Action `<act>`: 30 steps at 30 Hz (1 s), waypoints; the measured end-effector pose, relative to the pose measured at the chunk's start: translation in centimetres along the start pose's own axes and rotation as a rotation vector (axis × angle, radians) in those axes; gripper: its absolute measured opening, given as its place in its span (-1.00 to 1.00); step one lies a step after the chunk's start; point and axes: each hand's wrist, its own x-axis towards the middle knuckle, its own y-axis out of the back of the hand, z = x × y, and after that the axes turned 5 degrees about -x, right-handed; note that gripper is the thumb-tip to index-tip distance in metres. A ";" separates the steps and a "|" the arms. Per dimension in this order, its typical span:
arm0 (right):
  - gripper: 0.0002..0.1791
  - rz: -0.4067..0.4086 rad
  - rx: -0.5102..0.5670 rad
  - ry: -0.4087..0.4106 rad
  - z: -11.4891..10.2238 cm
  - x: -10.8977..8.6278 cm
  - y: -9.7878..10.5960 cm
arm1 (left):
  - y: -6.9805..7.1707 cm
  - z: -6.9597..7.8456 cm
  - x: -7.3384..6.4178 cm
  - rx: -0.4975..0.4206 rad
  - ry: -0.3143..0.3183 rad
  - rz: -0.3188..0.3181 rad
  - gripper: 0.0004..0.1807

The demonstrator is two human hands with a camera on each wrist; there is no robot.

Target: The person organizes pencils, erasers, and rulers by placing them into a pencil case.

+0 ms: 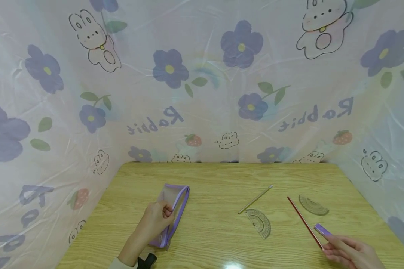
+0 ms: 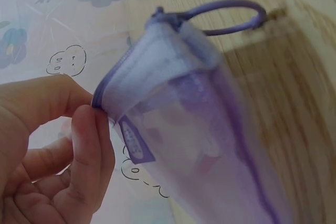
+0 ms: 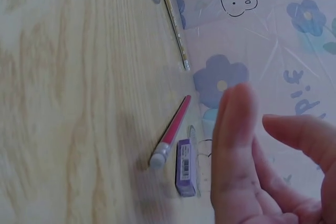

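Note:
My left hand point(image 1: 153, 217) pinches the edge of a purple mesh pencil case point(image 1: 162, 237) between thumb and fingers. In the left wrist view the pencil case point(image 2: 178, 124) shows its zip edge, a small label and a purple loop at one end. My right hand point(image 1: 354, 253) is at the near right, its thumb and fingers apart with nothing between them. Close beside it lie a red pencil point(image 1: 303, 219) and an eraser in a purple sleeve point(image 1: 323, 229). The right wrist view shows the eraser's barcode point(image 3: 185, 167) next to the pencil's white eraser tip point(image 3: 157, 160).
A gold-coloured pencil point(image 1: 256, 199) lies mid-table, with a clear protractor point(image 1: 263, 223) just below its near end. Another clear protractor point(image 1: 313, 207) is right of the red pencil. Patterned sheeting point(image 1: 208, 112) walls the wooden table point(image 1: 215, 179) at the back and both sides.

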 end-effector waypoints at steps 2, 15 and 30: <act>-0.81 -0.010 0.009 -0.004 0.0 0.0 0.1 | 0.0 0.0 0.0 -0.001 -0.003 0.000 -0.87; -0.71 0.049 -0.094 -0.015 0.4 0.0 -0.1 | -0.2 -0.3 0.1 -0.006 -0.011 -0.015 -0.88; -0.69 0.056 -0.231 0.017 1.5 0.8 0.0 | -0.5 -0.4 0.1 -0.024 -0.007 -0.024 -0.88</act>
